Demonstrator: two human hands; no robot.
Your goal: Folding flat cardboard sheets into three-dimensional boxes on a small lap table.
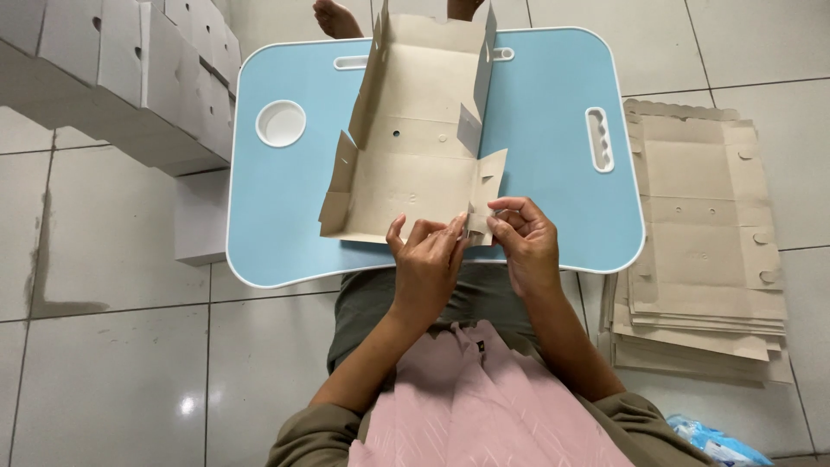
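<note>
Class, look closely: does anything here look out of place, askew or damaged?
Nothing stands out. The half-folded box lies on the blue table, both hands at its near corner; the flat blanks sit stacked, slightly fanned.

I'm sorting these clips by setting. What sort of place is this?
Probably a home floor used for box folding: tiled floor, small blue lap table, flat cardboard stack, folded white boxes.
</note>
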